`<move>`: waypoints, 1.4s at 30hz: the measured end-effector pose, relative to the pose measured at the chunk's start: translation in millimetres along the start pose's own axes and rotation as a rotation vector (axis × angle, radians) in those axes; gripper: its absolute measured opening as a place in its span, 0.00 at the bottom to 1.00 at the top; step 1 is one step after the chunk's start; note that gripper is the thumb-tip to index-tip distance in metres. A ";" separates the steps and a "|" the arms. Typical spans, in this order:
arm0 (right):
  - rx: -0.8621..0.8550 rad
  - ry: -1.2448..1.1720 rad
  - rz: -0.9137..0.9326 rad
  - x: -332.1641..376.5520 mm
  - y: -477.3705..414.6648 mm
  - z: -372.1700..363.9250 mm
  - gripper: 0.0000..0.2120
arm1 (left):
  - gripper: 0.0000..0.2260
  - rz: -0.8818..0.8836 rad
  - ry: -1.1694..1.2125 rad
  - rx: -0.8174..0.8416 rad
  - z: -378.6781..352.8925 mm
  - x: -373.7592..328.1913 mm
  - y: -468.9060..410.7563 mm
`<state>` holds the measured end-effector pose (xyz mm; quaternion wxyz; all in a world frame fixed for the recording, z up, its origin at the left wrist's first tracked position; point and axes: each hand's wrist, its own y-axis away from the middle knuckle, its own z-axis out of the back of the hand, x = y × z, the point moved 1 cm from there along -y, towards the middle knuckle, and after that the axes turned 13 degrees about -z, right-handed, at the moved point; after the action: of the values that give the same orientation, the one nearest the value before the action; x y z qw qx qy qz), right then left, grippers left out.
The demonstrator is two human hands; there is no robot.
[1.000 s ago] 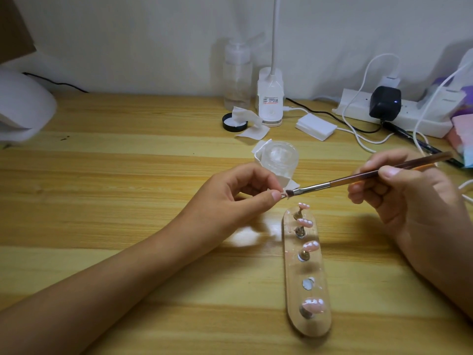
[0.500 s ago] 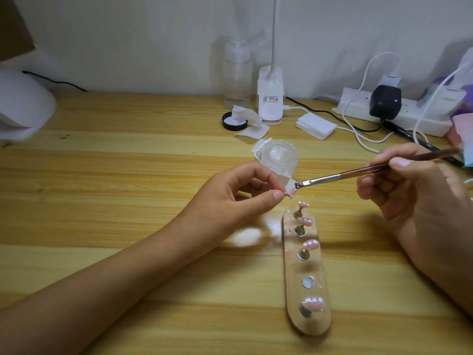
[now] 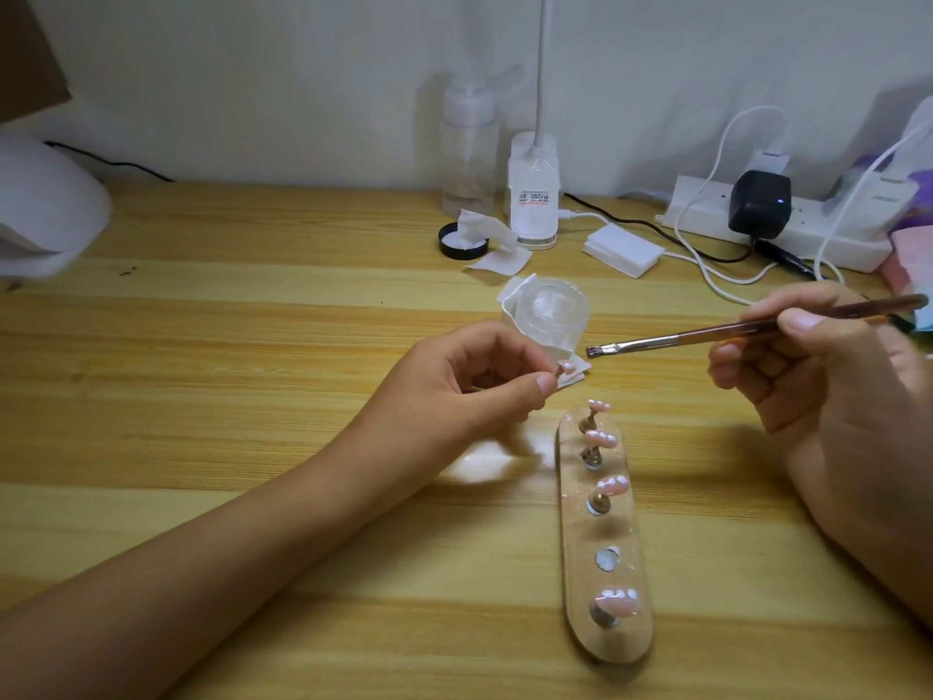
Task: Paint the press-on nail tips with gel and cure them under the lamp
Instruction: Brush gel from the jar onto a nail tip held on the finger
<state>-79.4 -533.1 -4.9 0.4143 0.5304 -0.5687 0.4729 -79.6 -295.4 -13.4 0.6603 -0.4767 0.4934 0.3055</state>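
Observation:
My left hand [image 3: 464, 381] pinches a small pink nail tip on its stand [image 3: 716, 368] between thumb and fingers. My right hand [image 3: 828, 376] holds a thin brown brush [image 3: 707, 336], its bristles a short way to the right of the held tip and apart from it. Below lies a clear oval holder [image 3: 603, 644] with several pink nail tips [image 3: 612, 485] on metal stands and one bare slot [image 3: 606, 559]. The white curing lamp [image 3: 45, 214] sits at the far left edge.
A small clear jar [image 3: 548, 315] stands on white wipes behind my left hand. Further back are a black lid [image 3: 462, 240], a clear pump bottle [image 3: 467, 149], a white desk lamp base [image 3: 533, 194], a wipe pad stack [image 3: 623, 250], and a power strip [image 3: 787, 229] with cables.
The brush has drawn back to the right, off the nail tip it touched a second ago. My left hand has stayed nearly in place with the tip.

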 end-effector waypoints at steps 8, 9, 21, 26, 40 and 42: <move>0.062 0.095 0.030 -3.3 4.6 -1.9 0.17 | 0.02 0.001 0.010 -0.005 0.7 0.8 -0.6; 0.041 0.108 0.035 -3.6 4.6 -1.2 0.16 | 0.02 0.000 0.015 -0.006 1.0 0.8 -0.7; 0.107 0.071 0.030 -1.8 5.7 -5.1 0.18 | 0.03 0.006 0.059 -0.035 -0.4 -0.7 -0.8; 0.035 0.091 0.001 -4.8 3.0 -2.6 0.15 | 0.03 -0.002 0.055 -0.037 0.1 -0.4 -0.9; -0.075 -0.032 -0.037 -2.8 -3.6 4.0 0.11 | 0.06 -0.062 0.015 -0.040 -0.6 -11.7 3.3; -0.086 -0.052 -0.050 -2.7 -4.8 5.6 0.15 | 0.04 -0.233 -0.203 0.081 -4.1 -17.0 9.4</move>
<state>-74.2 -537.9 -8.3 0.4334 0.5386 -0.5855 0.4235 -94.8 -294.8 -0.7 0.7565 -0.4705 0.3772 0.2533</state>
